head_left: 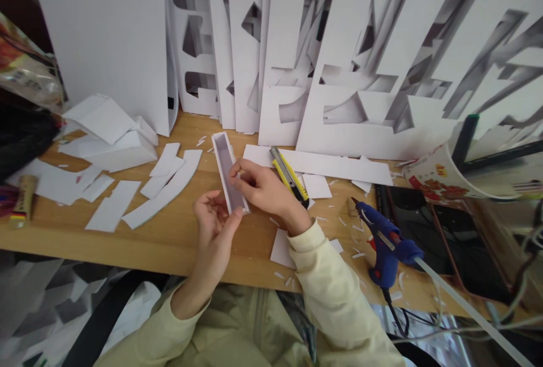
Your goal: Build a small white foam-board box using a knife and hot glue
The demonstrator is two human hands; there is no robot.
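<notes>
A narrow, open-topped white box [225,155], apparently of foam board or card, stands tilted away from me over the table. My left hand [214,228] grips its near end, the thumb on the end edge and the fingers curled at the left side. My right hand [265,186] has its fingers bent and drawn together over the box's right wall; the fingertips are at the opening, and any small piece between them is hidden. Just right of that hand, a yellow-and-black utility knife [289,175] lies partly across a long white strip [339,166].
White cut-out sheets [282,27] lean along the back. Left are loose white pieces [112,206], folded white shapes [110,132] and a glue tube [24,200]. Right are a blue glue gun [388,240] with a long glue stick, phones [469,248] and a paper bucket [441,175].
</notes>
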